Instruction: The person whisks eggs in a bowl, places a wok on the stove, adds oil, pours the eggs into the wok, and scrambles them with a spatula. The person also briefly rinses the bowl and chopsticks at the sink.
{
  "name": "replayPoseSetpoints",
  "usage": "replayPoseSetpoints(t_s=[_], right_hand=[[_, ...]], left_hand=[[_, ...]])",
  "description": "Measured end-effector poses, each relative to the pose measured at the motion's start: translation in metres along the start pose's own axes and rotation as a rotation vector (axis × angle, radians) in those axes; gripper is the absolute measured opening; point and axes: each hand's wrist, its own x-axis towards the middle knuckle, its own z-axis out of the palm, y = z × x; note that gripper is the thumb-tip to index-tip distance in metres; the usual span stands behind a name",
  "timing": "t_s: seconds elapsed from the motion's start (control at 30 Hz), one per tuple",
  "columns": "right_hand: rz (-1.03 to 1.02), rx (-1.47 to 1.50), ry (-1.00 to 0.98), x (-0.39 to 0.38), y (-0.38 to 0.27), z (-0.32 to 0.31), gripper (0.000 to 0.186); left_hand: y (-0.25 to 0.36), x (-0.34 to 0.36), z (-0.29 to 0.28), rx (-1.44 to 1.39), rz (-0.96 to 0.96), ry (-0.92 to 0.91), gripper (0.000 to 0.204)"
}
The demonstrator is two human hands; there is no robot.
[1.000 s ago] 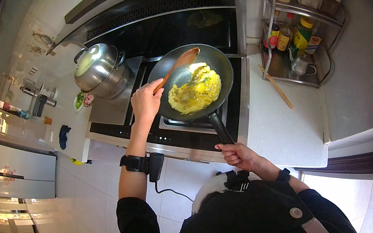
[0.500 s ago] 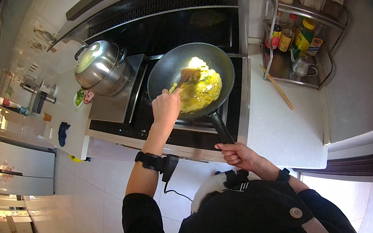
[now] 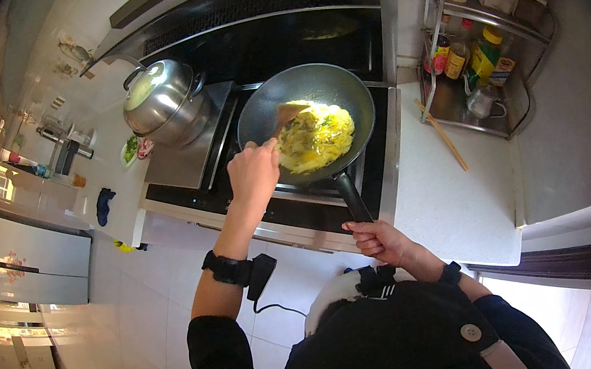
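A dark wok sits on the black stove, its handle angled toward me. My right hand is closed around the end of that handle. Yellow egg with green bits lies in the wok in one loose mass. My left hand grips a wooden spatula, its brown blade at the left edge of the egg. The left fingers hide most of the spatula's handle.
A lidded steel pot stands left of the wok. On the right counter lie chopsticks, below a metal rack holding bottles and a small steel jug. A plate of food and a dark cloth are at the left.
My left hand has moved slightly left with the spatula, and the blade has shifted left. The egg is now flatter and more spread out. My right hand keeps its hold on the handle.
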Motion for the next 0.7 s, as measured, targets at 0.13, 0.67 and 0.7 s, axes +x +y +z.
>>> replayPoseSetpoints(t_s=[0.13, 0.67, 0.7], right_hand=[[-0.020, -0.009, -0.014, 0.000, 0.001, 0.000, 0.018], [-0.027, -0.006, -0.029, -0.004, -0.002, -0.001, 0.024], [-0.015, 0.003, -0.015, -0.003, -0.002, 0.000, 0.023]], left_hand=[[0.002, 0.007, 0.026, -0.020, 0.030, -0.012, 0.022], [0.005, -0.012, -0.040, -0.298, 0.019, -0.147, 0.021], [0.007, -0.012, -0.040, -0.325, 0.049, -0.191, 0.021]])
